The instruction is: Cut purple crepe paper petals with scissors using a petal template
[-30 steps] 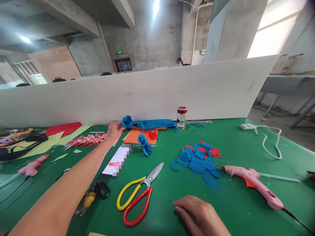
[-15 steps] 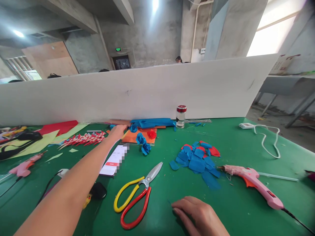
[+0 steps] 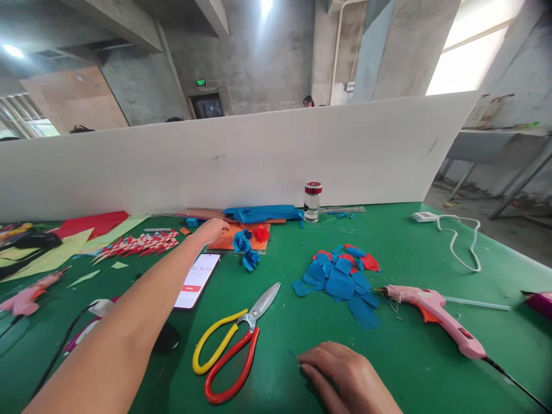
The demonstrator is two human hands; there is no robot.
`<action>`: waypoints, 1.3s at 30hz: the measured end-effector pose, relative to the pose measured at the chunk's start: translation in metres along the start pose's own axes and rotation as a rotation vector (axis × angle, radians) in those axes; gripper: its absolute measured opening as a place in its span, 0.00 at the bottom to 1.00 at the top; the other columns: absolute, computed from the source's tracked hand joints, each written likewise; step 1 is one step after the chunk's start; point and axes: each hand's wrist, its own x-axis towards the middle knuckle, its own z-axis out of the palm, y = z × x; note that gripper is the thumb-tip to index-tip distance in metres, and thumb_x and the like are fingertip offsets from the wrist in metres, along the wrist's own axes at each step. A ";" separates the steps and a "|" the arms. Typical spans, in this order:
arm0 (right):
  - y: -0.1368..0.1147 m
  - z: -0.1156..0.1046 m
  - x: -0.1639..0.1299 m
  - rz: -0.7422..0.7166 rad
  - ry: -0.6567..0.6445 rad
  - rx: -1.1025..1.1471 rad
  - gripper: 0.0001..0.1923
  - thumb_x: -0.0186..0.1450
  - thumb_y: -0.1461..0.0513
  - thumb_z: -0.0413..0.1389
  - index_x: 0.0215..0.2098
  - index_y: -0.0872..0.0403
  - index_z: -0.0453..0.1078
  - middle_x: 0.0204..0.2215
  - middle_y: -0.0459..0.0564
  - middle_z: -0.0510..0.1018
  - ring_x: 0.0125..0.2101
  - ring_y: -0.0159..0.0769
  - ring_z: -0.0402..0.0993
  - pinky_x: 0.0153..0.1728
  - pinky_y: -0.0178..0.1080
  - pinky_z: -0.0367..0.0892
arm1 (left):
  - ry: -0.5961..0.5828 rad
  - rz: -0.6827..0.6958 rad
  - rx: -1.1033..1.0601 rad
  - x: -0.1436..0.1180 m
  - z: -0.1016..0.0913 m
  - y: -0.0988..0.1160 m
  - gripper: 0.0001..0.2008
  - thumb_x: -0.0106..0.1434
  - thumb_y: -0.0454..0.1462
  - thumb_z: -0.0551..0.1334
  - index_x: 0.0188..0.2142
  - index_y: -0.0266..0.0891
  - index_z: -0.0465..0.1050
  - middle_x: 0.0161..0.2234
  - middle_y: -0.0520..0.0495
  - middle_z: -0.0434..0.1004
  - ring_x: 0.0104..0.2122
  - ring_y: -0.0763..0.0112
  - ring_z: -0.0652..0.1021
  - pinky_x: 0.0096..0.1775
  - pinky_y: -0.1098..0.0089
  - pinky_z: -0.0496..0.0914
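Observation:
My left hand (image 3: 214, 231) reaches to the back of the table, over the left part of an orange sheet (image 3: 222, 244). Its fingers look loosely apart, with nothing visible in them. Close to its right lie blue paper flowers (image 3: 250, 260) and a red paper flower (image 3: 261, 233). At the front, my right hand (image 3: 345, 371) rests on the table, fingers curled and pressed together; a thin dark sliver shows at the fingertips, too small to name. Scissors (image 3: 254, 316) with one yellow and one red handle lie open between my arms.
Blue and red paper petals (image 3: 340, 282) are heaped right of centre. Beyond them stand a pink glue gun (image 3: 435, 307) and a red-capped jar (image 3: 313, 202). A phone (image 3: 198, 280) lies beside my left forearm. A white board (image 3: 259, 161) closes off the back.
My left hand has drawn slightly away from the blue flowers; one flower that was by its fingers now lies against the others. The view has shifted slightly. My right hand stays put.

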 end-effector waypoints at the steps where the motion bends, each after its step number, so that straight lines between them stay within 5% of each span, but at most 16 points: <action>1: 0.000 0.000 -0.001 -0.008 0.010 0.004 0.13 0.71 0.61 0.46 0.38 0.49 0.74 0.29 0.48 0.80 0.30 0.34 0.77 0.32 0.31 0.68 | 0.001 -0.001 0.021 -0.002 -0.006 -0.001 0.14 0.67 0.42 0.60 0.49 0.38 0.71 0.49 0.43 0.73 0.44 0.64 0.76 0.46 0.58 0.73; 6: -0.001 -0.013 -0.004 0.009 0.091 0.018 0.11 0.70 0.61 0.49 0.38 0.49 0.74 0.29 0.48 0.80 0.30 0.33 0.77 0.32 0.31 0.67 | 0.113 -0.036 0.079 -0.011 -0.052 0.013 0.11 0.67 0.40 0.57 0.43 0.39 0.75 0.43 0.45 0.79 0.44 0.62 0.77 0.48 0.61 0.69; 10: 0.009 -0.038 -0.003 0.139 0.148 0.003 0.11 0.68 0.62 0.50 0.34 0.51 0.74 0.31 0.48 0.80 0.32 0.35 0.77 0.35 0.33 0.67 | 0.144 0.066 0.023 -0.023 -0.075 0.075 0.16 0.68 0.39 0.50 0.46 0.42 0.75 0.44 0.48 0.81 0.47 0.60 0.77 0.47 0.67 0.66; 13: 0.024 -0.061 -0.003 0.260 0.155 -0.090 0.14 0.69 0.62 0.47 0.35 0.52 0.75 0.31 0.49 0.81 0.32 0.37 0.78 0.35 0.34 0.66 | -0.039 0.249 -0.052 -0.048 -0.060 0.144 0.15 0.66 0.40 0.54 0.47 0.45 0.75 0.42 0.52 0.81 0.41 0.66 0.79 0.43 0.72 0.69; 15: 0.034 -0.074 -0.004 0.362 0.147 -0.219 0.15 0.70 0.63 0.46 0.35 0.53 0.75 0.31 0.50 0.81 0.32 0.39 0.78 0.34 0.36 0.65 | -0.192 0.353 -0.070 -0.069 -0.038 0.189 0.21 0.55 0.39 0.67 0.50 0.48 0.74 0.44 0.52 0.81 0.39 0.66 0.79 0.40 0.73 0.70; 18: 0.043 -0.083 -0.007 0.462 0.097 -0.402 0.13 0.69 0.62 0.49 0.36 0.55 0.75 0.34 0.54 0.80 0.36 0.41 0.77 0.38 0.37 0.65 | -0.291 0.360 -0.038 -0.090 -0.005 0.239 0.27 0.48 0.31 0.71 0.50 0.43 0.74 0.49 0.43 0.77 0.45 0.59 0.77 0.47 0.66 0.70; 22: 0.051 -0.078 -0.003 0.455 0.002 -0.492 0.09 0.67 0.62 0.53 0.38 0.56 0.75 0.38 0.56 0.79 0.41 0.43 0.75 0.41 0.38 0.65 | -0.355 0.236 -0.011 -0.088 0.018 0.275 0.16 0.64 0.39 0.63 0.50 0.38 0.70 0.50 0.42 0.73 0.47 0.60 0.76 0.47 0.56 0.72; 28: 0.071 -0.064 0.040 0.416 -0.013 -0.513 0.13 0.67 0.68 0.49 0.45 0.62 0.73 0.44 0.63 0.77 0.48 0.47 0.71 0.48 0.41 0.62 | -0.452 0.155 -0.111 -0.039 0.022 0.324 0.17 0.65 0.41 0.62 0.52 0.38 0.69 0.49 0.43 0.73 0.45 0.63 0.76 0.44 0.60 0.74; 33: 0.071 -0.072 0.048 0.449 0.049 -0.520 0.20 0.68 0.67 0.47 0.57 0.63 0.66 0.54 0.66 0.72 0.52 0.48 0.70 0.50 0.42 0.62 | -0.448 0.269 -0.178 -0.019 0.003 0.325 0.17 0.67 0.42 0.60 0.52 0.37 0.68 0.49 0.43 0.72 0.44 0.63 0.76 0.43 0.58 0.74; 37: 0.056 -0.104 0.019 0.435 0.145 -0.423 0.16 0.70 0.62 0.46 0.49 0.55 0.74 0.45 0.57 0.81 0.46 0.43 0.75 0.47 0.39 0.64 | -0.491 0.498 -0.156 -0.053 -0.013 0.283 0.09 0.63 0.34 0.62 0.43 0.43 0.76 0.41 0.48 0.76 0.41 0.65 0.76 0.46 0.61 0.71; 39: 0.051 -0.119 0.007 0.431 0.250 -0.362 0.16 0.70 0.60 0.46 0.47 0.53 0.75 0.42 0.54 0.82 0.43 0.43 0.77 0.42 0.39 0.66 | -0.533 0.596 -0.147 -0.075 -0.010 0.271 0.13 0.60 0.30 0.62 0.39 0.51 0.78 0.37 0.50 0.75 0.41 0.65 0.75 0.46 0.65 0.70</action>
